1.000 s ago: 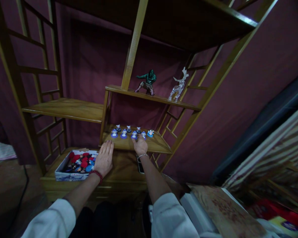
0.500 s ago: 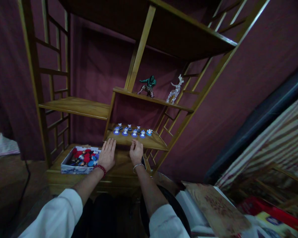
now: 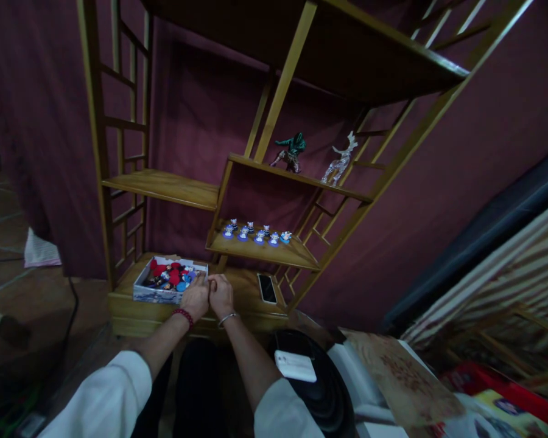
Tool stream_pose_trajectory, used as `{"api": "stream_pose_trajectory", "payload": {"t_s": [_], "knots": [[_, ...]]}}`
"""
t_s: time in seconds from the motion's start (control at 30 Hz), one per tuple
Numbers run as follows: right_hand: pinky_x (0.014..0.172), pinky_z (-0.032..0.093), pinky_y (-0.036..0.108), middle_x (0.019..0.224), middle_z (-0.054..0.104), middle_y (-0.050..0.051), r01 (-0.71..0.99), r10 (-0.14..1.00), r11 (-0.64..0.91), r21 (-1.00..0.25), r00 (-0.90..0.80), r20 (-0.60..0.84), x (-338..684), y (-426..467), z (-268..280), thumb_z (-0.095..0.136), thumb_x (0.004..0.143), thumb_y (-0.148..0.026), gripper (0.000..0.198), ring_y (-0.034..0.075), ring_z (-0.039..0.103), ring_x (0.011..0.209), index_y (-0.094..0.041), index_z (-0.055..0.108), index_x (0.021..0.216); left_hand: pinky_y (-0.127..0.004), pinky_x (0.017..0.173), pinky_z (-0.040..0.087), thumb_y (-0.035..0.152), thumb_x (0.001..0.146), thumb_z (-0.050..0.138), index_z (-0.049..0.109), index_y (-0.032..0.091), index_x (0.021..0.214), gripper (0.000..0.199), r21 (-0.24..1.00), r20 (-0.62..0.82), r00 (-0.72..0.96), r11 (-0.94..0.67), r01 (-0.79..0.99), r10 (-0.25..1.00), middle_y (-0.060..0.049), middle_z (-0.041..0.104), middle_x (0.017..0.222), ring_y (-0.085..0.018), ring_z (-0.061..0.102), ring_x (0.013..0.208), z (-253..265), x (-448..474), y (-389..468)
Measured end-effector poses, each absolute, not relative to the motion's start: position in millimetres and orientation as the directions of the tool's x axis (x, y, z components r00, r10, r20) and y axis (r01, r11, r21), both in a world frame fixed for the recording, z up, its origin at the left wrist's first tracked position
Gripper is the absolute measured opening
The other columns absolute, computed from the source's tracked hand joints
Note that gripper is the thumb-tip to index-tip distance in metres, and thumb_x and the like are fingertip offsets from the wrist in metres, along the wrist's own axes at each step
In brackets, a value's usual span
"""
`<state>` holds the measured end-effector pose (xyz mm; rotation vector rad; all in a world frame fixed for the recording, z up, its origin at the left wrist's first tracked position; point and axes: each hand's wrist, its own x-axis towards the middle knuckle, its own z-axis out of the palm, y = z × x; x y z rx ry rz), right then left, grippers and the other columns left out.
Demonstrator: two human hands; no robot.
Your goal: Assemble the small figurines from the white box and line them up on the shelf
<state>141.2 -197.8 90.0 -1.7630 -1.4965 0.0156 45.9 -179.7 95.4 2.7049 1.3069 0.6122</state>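
Here, the left hand (image 3: pixel 196 297), fingers partly bent, and the loosely curled right hand (image 3: pixel 220 295) adjoin at the box (image 3: pixel 158 295), any hold hidden; figurines (image 3: pixel 259 237) stand in shelf (image 3: pixel 274 256) rows, apparently for visibility.

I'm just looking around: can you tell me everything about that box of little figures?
The box is shallow, open-topped and looks like cardboard, with a white rim and a bluish printed pattern outside. Small figures, red, blue, black and white, lie jumbled inside. It sits level on the left part of the low wooden surface. The left hand overlaps its right front corner; whether it touches is unclear.
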Motion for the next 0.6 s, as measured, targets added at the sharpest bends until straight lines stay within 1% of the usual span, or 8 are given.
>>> {"api": "stream_pose_trajectory", "payload": {"t_s": [0.13,0.23,0.3,0.37,0.43,0.6], "knots": [[0.072,0.043,0.019,0.086,0.062,0.002,0.836,0.917,-0.031,-0.548,0.241,0.317,125.9,-186.4,77.3,0.042,0.073,-0.007,0.028,0.011,0.058,0.078,-0.022,0.064,0.081,-0.033,0.090,0.039,0.003,0.073,0.035,0.058,0.010,0.104,0.039,0.225,0.271,0.518,-0.576,0.786,0.812,-0.015,0.052,0.116,-0.021,0.047,0.109,81.8,30.2,-174.0],[0.075,0.043,0.018,0.090,0.065,0.001,0.853,0.954,-0.065,-0.518,0.205,0.217,118.2,-177.7,71.6,0.043,0.074,-0.008,0.028,0.011,0.059,0.083,-0.023,0.064,0.084,-0.033,0.088,0.040,0.005,0.075,0.036,0.061,0.012,0.099,0.035,0.205,0.210,0.517,-0.554,0.807,0.830,-0.016,0.056,0.111,-0.021,0.048,0.108,76.8,21.7,-167.1],[0.075,0.042,0.018,0.093,0.065,0.001,0.866,0.968,-0.096,-0.492,0.197,0.158,114.8,-171.2,68.9,0.042,0.076,-0.010,0.028,0.012,0.060,0.084,-0.024,0.064,0.088,-0.034,0.092,0.037,0.007,0.075,0.037,0.062,0.013,0.096,0.033,0.189,0.183,0.537,-0.565,0.803,0.824,-0.015,0.058,0.106,-0.021,0.048,0.107,74.4,18.0,-160.4],[0.074,0.043,0.019,0.095,0.065,0.002,0.879,0.974,-0.123,-0.460,0.195,0.112,112.4,-163.8,66.3,0.041,0.078,-0.012,0.029,0.012,0.060,0.084,-0.024,0.063,0.092,-0.035,0.095,0.033,0.008,0.076,0.037,0.061,0.011,0.098,0.033,0.175,0.161,0.541,-0.564,0.807,0.825,-0.015,0.060,0.102,-0.021,0.049,0.107,70.5,15.3,-152.1],[0.074,0.043,0.019,0.096,0.065,0.002,0.894,0.979,-0.129,-0.428,0.184,0.088,111.1,-155.9,63.2,0.040,0.079,-0.011,0.031,0.013,0.061,0.085,-0.024,0.062,0.097,-0.036,0.097,0.031,0.009,0.076,0.037,0.059,0.008,0.101,0.034,0.164,0.156,0.513,-0.535,0.829,0.844,-0.015,0.060,0.102,-0.021,0.048,0.108,63.9,12.6,-143.2],[0.074,0.042,0.020,0.093,0.066,0.001,0.911,0.983,-0.156,-0.381,0.180,0.027,112.6,-137.0,52.4,0.038,0.080,-0.012,0.032,0.013,0.060,0.085,-0.025,0.060,0.099,-0.041,0.099,0.024,0.014,0.079,0.036,0.059,0.007,0.096,0.029,0.149,0.120,0.509,-0.523,0.839,0.852,-0.017,0.062,0.096,-0.023,0.049,0.105,40.7,1.6,-124.0]]}}
